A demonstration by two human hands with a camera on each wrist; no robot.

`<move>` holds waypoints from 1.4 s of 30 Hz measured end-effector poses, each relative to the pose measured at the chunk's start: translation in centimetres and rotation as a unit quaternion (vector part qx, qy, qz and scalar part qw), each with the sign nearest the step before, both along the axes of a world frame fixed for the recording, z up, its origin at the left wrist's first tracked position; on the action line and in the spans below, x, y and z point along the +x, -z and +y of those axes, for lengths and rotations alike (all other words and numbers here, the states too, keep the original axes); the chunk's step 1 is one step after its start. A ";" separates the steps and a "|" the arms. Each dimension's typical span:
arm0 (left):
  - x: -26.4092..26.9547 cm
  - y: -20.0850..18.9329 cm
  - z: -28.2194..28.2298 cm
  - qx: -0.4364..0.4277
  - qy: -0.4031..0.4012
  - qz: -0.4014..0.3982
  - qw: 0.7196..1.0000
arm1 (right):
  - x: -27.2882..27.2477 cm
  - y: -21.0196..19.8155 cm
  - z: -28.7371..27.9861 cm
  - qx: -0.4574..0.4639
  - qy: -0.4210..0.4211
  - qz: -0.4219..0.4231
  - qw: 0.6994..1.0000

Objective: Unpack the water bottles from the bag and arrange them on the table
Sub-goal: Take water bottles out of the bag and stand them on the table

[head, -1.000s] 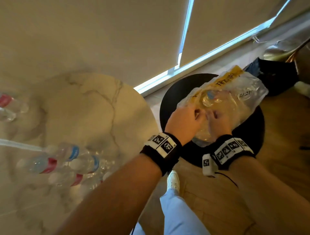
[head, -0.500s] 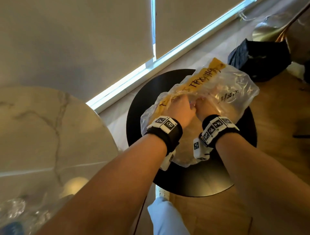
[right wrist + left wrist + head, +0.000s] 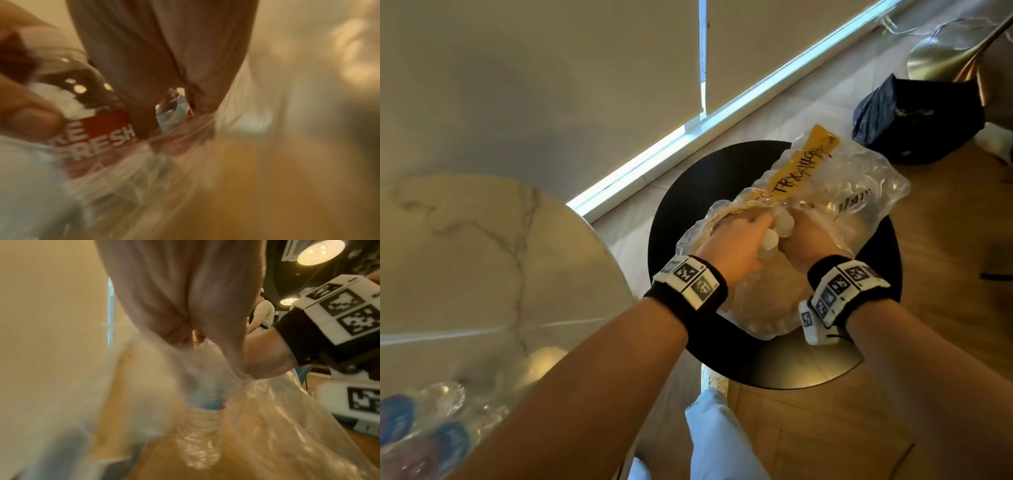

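Clear crinkly plastic bag (image 3: 839,205) on the round black stool (image 3: 681,212) now has both hands deeper inside than a second ago, left hand (image 3: 732,246) and right hand (image 3: 808,240) each curled round a bottle, white caps (image 3: 777,229) poking out at 12 o'clock, so they're about ready to lift toward the marble table (image 3: 482,257) at 9 o'clock.

A café-like lounge: round marble-topped table (image 3: 482,260), low round black side table (image 3: 681,212) beside it, round ceiling lamps (image 3: 320,252).
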State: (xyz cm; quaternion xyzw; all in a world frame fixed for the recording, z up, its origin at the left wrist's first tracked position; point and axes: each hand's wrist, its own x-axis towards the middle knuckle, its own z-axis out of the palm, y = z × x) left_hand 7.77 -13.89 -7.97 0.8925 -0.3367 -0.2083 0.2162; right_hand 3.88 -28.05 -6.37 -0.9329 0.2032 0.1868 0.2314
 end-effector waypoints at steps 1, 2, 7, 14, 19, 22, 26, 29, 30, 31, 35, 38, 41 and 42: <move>-0.2 -1.0 0.9 -0.009 0.016 0.021 1.000 | 0.0 -0.4 0.0 -0.011 -0.033 -0.016 0.999; -0.7 -2.2 1.9 -0.030 0.019 0.021 0.999 | -0.2 -1.0 0.0 0.018 -0.048 -0.031 0.998; -3.9 -7.2 6.9 -0.114 -0.094 0.033 0.989 | -2.1 -5.3 1.6 0.147 -0.088 -0.101 0.980; -9.1 -11.9 15.7 -0.236 -0.321 0.029 0.917 | -5.0 -12.2 8.7 0.104 -0.164 -0.204 0.960; -11.1 -12.9 22.5 -0.208 -0.466 -0.021 0.860 | -4.7 -11.9 16.8 0.127 -0.231 -0.137 0.955; -10.6 -11.7 25.3 -0.149 -0.529 -0.008 0.835 | -3.6 -9.2 21.9 0.169 -0.251 -0.115 0.946; -10.0 -9.4 27.9 -0.095 -0.569 0.046 0.815 | -2.7 -6.3 27.2 0.157 -0.278 -0.075 0.945; -10.1 -8.4 28.9 -0.085 -0.598 0.069 0.794 | -2.4 -5.3 29.0 0.152 -0.284 -0.065 0.944; -10.1 -8.5 29.1 -0.083 -0.603 0.072 0.790 | -2.4 -5.2 29.3 0.151 -0.283 -0.067 0.945; -10.0 -8.5 29.2 -0.085 -0.607 0.074 0.786 | -2.3 -5.1 29.5 0.149 -0.282 -0.069 0.945; -10.2 -9.1 29.4 -0.117 -0.621 0.105 0.768 | -2.1 -5.5 29.5 0.121 -0.289 -0.044 0.949; -10.7 -10.5 29.7 -0.101 -0.605 0.117 0.781 | -2.3 -6.9 29.2 0.129 -0.278 -0.034 0.951; -11.5 -13.3 29.8 -0.101 -0.602 0.090 0.787 | -3.1 -9.0 29.1 0.119 -0.267 -0.082 0.953; -11.8 -14.4 29.9 -0.112 -0.605 0.073 0.785 | -3.5 -9.7 29.2 0.111 -0.261 -0.101 0.953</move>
